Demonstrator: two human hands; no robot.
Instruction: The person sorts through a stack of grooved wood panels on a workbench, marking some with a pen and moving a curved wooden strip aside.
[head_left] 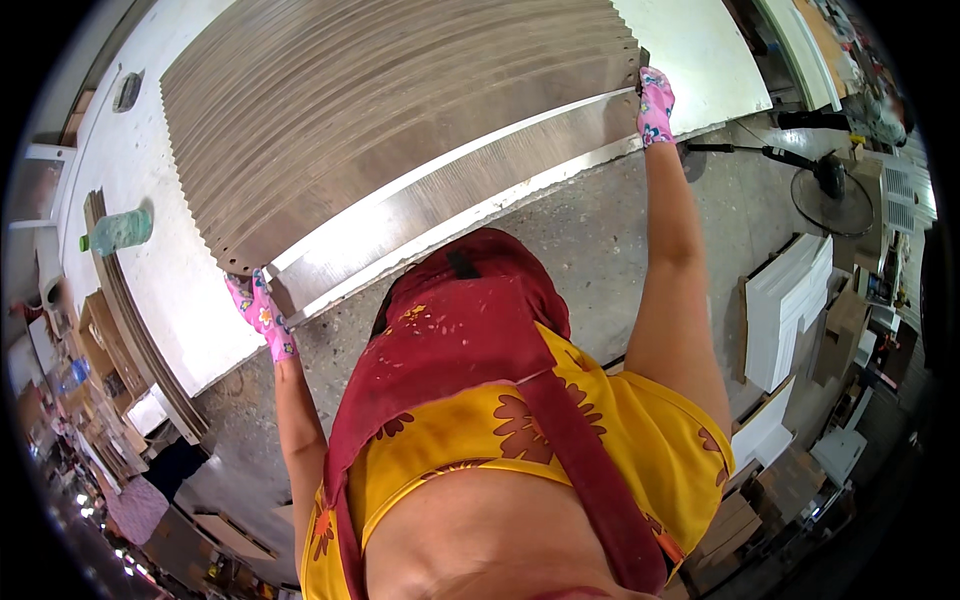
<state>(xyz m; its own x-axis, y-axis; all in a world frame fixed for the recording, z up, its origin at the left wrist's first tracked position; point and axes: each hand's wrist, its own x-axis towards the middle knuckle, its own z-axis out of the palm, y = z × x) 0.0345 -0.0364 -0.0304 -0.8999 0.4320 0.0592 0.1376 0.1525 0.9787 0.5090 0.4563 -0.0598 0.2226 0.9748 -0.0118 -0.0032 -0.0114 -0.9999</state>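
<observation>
Both my hands wear pink flowered gloves. My left hand (263, 318) is closed at the left end of the nearest brown wood-grain board (450, 190), its fingertips at the corner. At the other end my right hand (655, 107) grips the same board, some fingers hidden behind its edge. White edges run along this board, which lies at the near side of the table. Just beyond it, many similar wood-grain boards (400, 90) are packed in overlapping rows, with small dark holes at their ends.
The boards rest on a white tabletop (215, 345). A green-capped bottle (122, 231) lies at the left beside long brown strips (150, 330). A black fan (830, 185) stands at the right. White panels (785, 310) are stacked on the grey floor (590, 250).
</observation>
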